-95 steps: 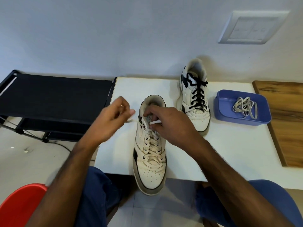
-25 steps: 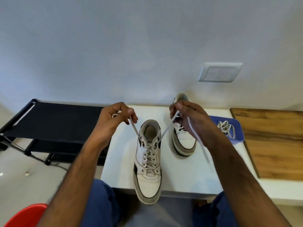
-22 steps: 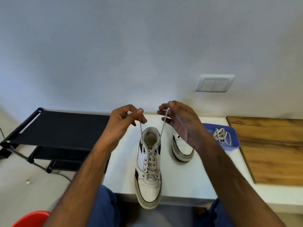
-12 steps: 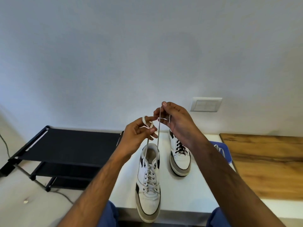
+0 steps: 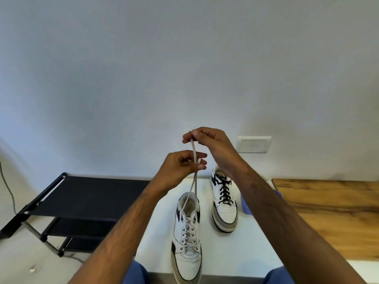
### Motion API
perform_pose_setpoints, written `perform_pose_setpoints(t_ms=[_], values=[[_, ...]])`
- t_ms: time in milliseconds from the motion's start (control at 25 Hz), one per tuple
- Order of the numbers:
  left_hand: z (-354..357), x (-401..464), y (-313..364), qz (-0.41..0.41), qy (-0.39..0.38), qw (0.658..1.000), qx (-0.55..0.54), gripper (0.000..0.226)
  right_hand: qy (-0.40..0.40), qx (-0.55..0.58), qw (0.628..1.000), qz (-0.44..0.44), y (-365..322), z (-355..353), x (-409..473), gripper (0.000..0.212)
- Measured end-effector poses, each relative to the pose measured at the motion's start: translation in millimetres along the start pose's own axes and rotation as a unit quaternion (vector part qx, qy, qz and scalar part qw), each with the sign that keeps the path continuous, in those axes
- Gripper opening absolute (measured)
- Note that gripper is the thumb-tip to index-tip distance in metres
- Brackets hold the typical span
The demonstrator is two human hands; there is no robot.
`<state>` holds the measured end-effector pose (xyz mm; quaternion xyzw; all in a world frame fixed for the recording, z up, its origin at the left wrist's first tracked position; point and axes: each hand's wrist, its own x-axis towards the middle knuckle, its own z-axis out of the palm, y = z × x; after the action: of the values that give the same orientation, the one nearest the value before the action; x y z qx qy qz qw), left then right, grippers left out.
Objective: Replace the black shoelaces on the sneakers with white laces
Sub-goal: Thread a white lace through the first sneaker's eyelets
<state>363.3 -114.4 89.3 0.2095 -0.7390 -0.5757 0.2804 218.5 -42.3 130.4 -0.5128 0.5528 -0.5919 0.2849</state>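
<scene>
Above the near shoe [image 5: 187, 232] on the white table [image 5: 235, 249], a person draws both ends of its white lace [image 5: 193, 177] straight up. The right hand [image 5: 211, 144], highest over the shoe, pinches the lace tips in a narrow grip; the left hand [image 5: 181, 169], just below it, holds the strands between thumb and fingers. White lacing fills the near shoe's eyelets. Beyond it and to its right stands the far shoe [image 5: 224, 203], black lace [image 5: 223, 189] untouched. Right of that, a blue tray [image 5: 245, 206] shows only an edge behind the right forearm. By these signs the task looks about half done, with the ends being evened before tying. Doing it well probably means keeping the pull centred over the tongue, matching the two tips in height, and taking slack out crossing by crossing without lifting the shoe. No brand, label or writing is legible anywhere.
</scene>
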Motion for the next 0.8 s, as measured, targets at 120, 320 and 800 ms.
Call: perform_pose_setpoints(t_ms=[120,320,800], values=[[-1,2,-5,-0.011,0.057,0.998,-0.003,0.014,-0.004,0.120,0.991,0.058,36,7,3,0.031],[-14,19,-20,-0.094,0.076,0.972,0.200,0.021,-0.056,0.336,0.921,0.189,104,36,-21,0.031],[-45,55,-120,-0.043,-0.004,0.868,0.495,0.042,-0.182,-0.261,0.935,0.156,170,-2,-30,0.024]])
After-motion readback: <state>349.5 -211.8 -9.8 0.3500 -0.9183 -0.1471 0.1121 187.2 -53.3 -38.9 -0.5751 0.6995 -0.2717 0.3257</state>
